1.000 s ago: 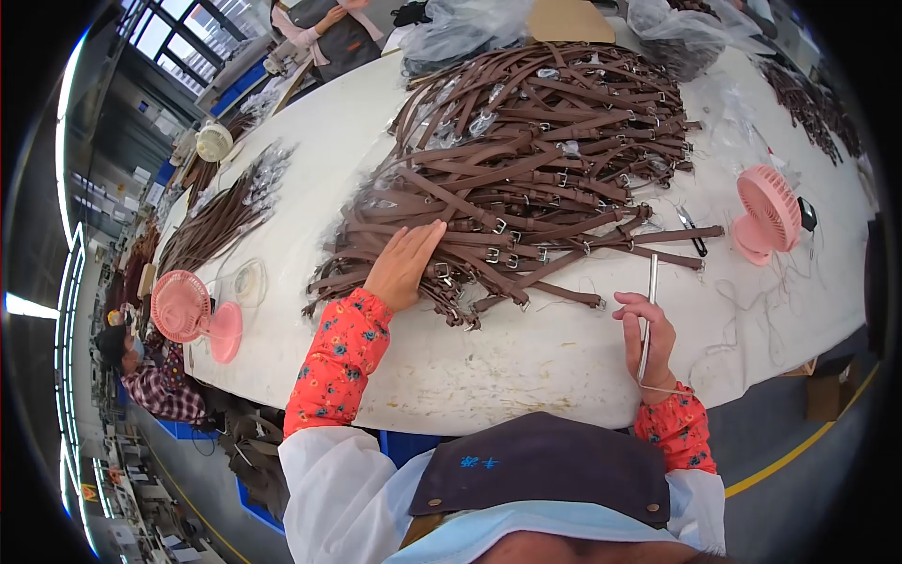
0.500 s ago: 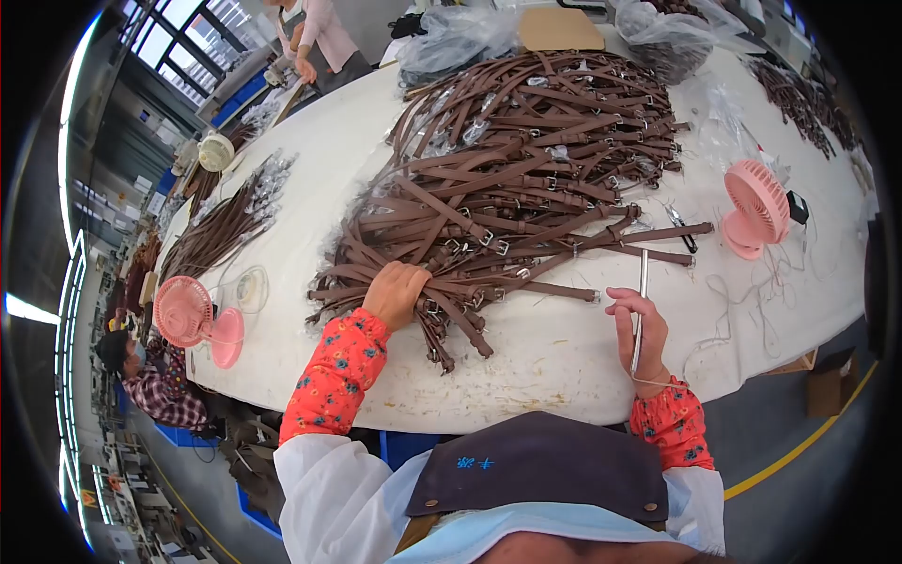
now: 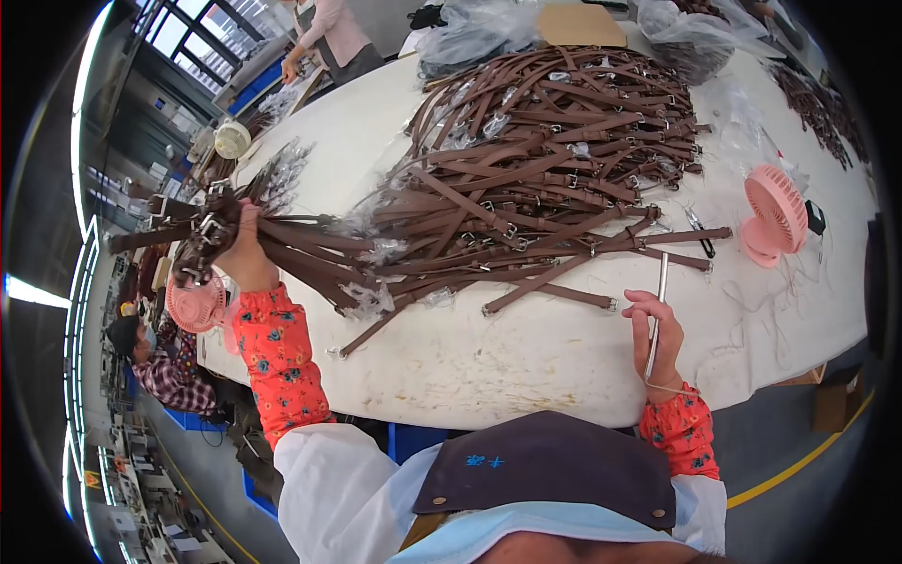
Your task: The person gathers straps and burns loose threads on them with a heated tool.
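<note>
My left hand [image 3: 246, 252] is closed round a bundle of brown straps [image 3: 310, 246] at the left side of the table. Their buckled ends bunch above and left of the fist, while the other ends, some in clear plastic, trail right toward the pile. Between the thumb and fingers of my right hand [image 3: 656, 338] is a thin silver metal rod [image 3: 661, 291], held upright over the front right of the table. A large heap of brown buckled straps [image 3: 564, 160] covers the table's middle.
A pink fan [image 3: 775, 214] stands at the right, near a small cutting tool [image 3: 699, 231]. Another pink fan [image 3: 195, 303] is partly behind my left arm. Plastic bags [image 3: 479, 38] and cardboard [image 3: 581, 25] lie at the back. Two other people are at the left [image 3: 169, 371] and back left [image 3: 329, 38].
My left hand has gone from lying open on the heap to gripping a strap bundle, and has pulled it left, off the pile's front. My right hand still holds the rod in about the same place.
</note>
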Demonstrator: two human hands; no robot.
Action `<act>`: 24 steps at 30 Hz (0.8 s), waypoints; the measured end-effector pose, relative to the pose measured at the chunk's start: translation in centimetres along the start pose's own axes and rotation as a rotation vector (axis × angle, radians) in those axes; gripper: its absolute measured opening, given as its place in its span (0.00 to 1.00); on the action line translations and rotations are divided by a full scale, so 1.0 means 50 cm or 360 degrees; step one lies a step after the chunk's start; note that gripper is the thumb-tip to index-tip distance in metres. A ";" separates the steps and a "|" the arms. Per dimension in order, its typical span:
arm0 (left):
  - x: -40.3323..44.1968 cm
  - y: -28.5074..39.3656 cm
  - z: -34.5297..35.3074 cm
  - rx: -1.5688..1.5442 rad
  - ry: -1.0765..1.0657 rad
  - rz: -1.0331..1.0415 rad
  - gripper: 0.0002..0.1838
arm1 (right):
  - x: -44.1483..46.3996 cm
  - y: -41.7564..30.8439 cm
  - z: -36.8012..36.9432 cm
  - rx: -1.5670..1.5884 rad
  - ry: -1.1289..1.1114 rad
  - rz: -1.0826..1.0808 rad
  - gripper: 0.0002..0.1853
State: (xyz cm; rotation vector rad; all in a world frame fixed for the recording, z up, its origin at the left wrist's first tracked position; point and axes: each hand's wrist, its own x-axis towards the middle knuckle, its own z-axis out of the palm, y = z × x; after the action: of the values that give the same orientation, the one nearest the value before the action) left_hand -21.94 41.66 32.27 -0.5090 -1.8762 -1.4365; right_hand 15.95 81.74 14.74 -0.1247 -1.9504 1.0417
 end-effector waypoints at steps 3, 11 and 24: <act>0.034 0.093 -0.041 0.0092 0.0360 -0.0067 0.10 | -0.001 0.003 0.000 -0.0001 -0.0026 0.0000 0.03; 0.037 0.103 -0.104 0.0754 0.0064 0.0572 0.20 | 0.000 0.000 -0.001 0.0002 -0.0066 -0.0013 0.05; -0.320 0.158 0.096 0.0274 -0.1935 0.0787 0.38 | 0.005 -0.001 -0.003 -0.0038 -0.0072 -0.0075 0.05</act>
State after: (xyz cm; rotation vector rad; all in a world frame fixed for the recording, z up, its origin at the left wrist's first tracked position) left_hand -7.25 50.35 25.18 -1.8922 -2.4047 -0.5855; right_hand 15.92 81.91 14.99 -0.0686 -1.9977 0.9987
